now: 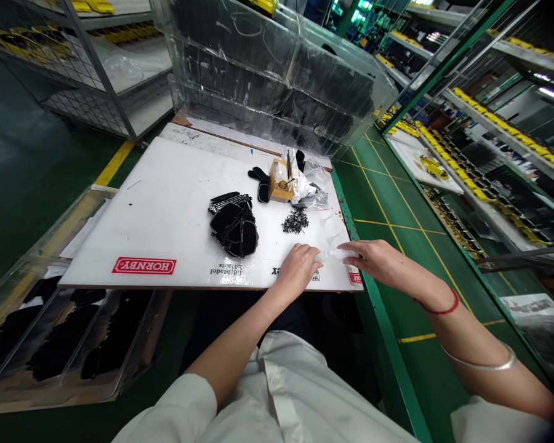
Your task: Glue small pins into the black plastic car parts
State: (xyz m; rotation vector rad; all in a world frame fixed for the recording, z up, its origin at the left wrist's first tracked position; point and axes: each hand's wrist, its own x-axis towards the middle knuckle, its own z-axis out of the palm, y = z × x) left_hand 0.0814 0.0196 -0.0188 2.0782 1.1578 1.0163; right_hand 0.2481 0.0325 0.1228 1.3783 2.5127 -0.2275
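Note:
Near the front right corner of the white board (166,209), my left hand (298,269) and my right hand (378,261) are close together. Between their fingertips is a small translucent plastic piece (331,254), whose exact kind I cannot make out. My right hand pinches its right end. The fingers of my left hand are curled together at its left end. Just beyond lie other small translucent pieces (335,237). A heap of tiny black parts (295,220) lies above my left hand. To the left rests a pile of black moulded parts (234,224).
Behind the heap stand a small yellow box (281,184) and crumpled clear plastic bags (311,184). Large clear bins (277,80) border the far edge. A divided tray of black parts (64,344) sits lower left. Shelves with yellow items (512,123) stand right.

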